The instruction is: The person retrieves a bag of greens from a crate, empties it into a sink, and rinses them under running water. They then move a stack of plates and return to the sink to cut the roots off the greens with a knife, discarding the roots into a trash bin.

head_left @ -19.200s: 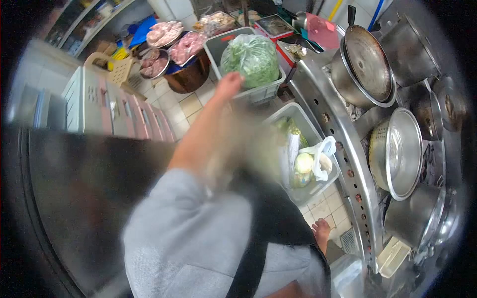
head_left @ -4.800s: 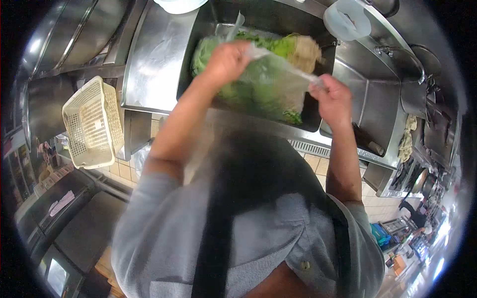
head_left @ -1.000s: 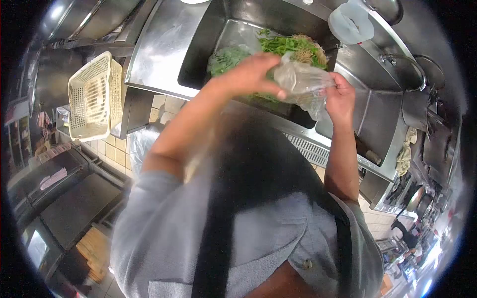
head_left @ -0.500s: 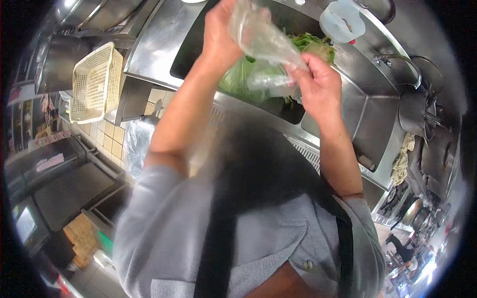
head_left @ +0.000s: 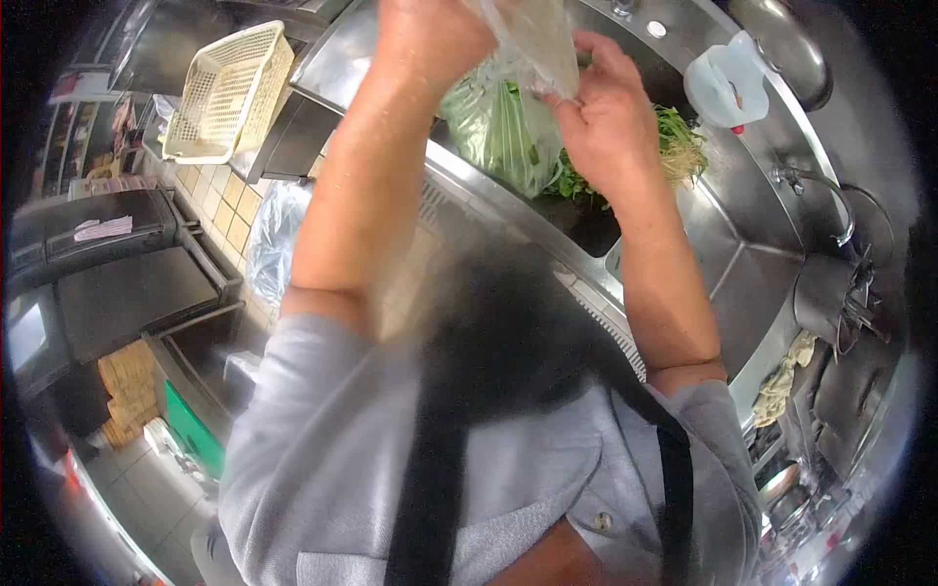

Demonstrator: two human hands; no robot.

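A clear plastic bag (head_left: 540, 44) is stretched between my two hands over the sink. My left hand (head_left: 430, 37) is closed on the bag at the top edge of the view, its fingertips hidden by plastic and the frame. My right hand (head_left: 614, 125) pinches the bag's right side, thumb below and fingers above. Below the hands, long green leafy vegetables (head_left: 513, 122) show through the clear plastic. More loose greens with pale roots (head_left: 684, 146) lie in the sink behind my right wrist.
The steel sink (head_left: 738, 220) has a tap (head_left: 821, 186) on its right side. A translucent plastic jug (head_left: 725, 86) stands at the back. At left are a cream plastic basket (head_left: 227, 93) and a hanging plastic bag (head_left: 278, 239). A cloth (head_left: 782, 381) hangs at right.
My hands have moved up in view, and the bag now spreads wider between them. The greens inside plastic show more plainly. The camera's view has shifted, so the basket and jug sit farther right.
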